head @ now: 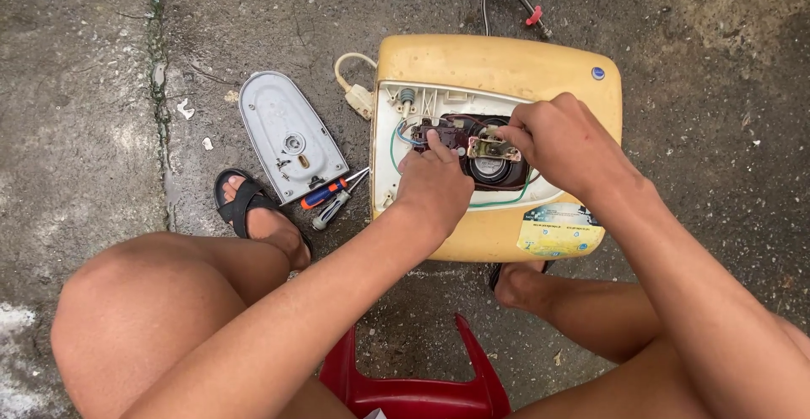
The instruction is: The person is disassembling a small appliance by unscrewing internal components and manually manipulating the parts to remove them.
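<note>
A yellowed plastic appliance casing lies on the concrete, its service opening exposed with wires and a small metal-and-dark component inside. My left hand rests at the opening's left side, fingertips touching the dark part of that component. My right hand reaches in from the right, its fingers pinched on the metal part. Whether either hand holds a tool cannot be told.
A grey oval cover plate lies left of the casing, with two screwdrivers beside it. A white plug and a dark cable trail from the casing. My sandalled foot and a red stool are near.
</note>
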